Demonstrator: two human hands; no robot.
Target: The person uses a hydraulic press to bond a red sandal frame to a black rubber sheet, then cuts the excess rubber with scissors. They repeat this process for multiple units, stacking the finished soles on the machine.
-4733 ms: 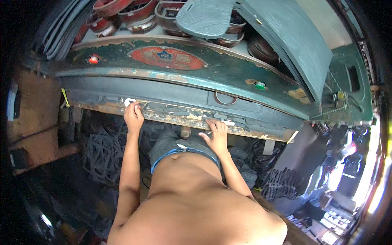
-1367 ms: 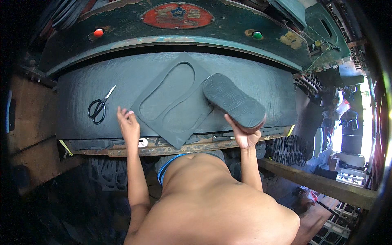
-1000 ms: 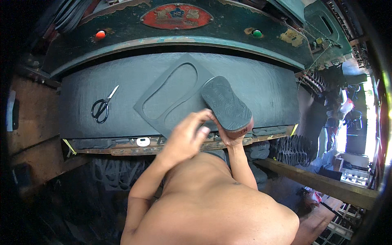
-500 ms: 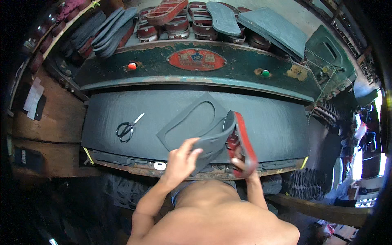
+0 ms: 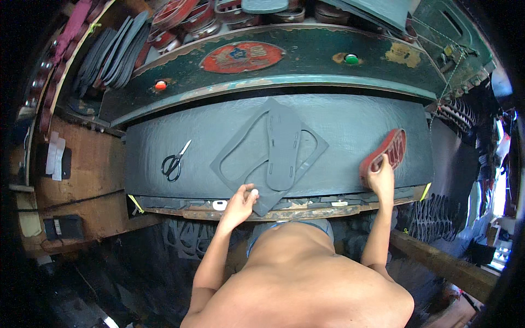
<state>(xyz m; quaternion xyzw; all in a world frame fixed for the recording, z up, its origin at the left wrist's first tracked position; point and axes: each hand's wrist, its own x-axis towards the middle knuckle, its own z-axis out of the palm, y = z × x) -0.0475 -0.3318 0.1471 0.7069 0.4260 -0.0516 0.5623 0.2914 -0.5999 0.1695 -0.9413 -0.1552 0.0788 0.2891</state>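
Right hand point(image 5: 381, 176) had the red sole-shaped die point(image 5: 397, 141), near the right edge of the bench point(image 5: 339, 169). Fingers closed on it, at least one hooked into its near end; likely because the openwork frame gave more to grip than the outer wall. Die looked tilted; couldn't tell if its far end touched the bench. Being out that side kept it well apart from the sheet, probably handy for leaving both hands' areas uncluttered.

Left hand point(image 5: 238, 208) was at the front edge, left of centre. Fingers bent, narrow, thumb near forefinger. Couldn't tell if they pinched anything or touched the sheet corner just beside them.

Grey slotted sole point(image 5: 279, 150) lay flat about mid-bench, across the grey sheet point(image 5: 267, 204) with the foot-shaped cutouts, running roughly back to front. Sheet sat diamond-wise: one corner toward the back edge, one lapping past the front edge over the ledge point(image 5: 186, 214). That overhang would make an easy grab tab, I'd say.

Scissors point(image 5: 179, 158) near the left edge, blades toward the back, handles toward the front; seemed parked for a quick left-hand pickup, clear of the sheet. White oval item point(image 5: 220, 205) on the ledge.
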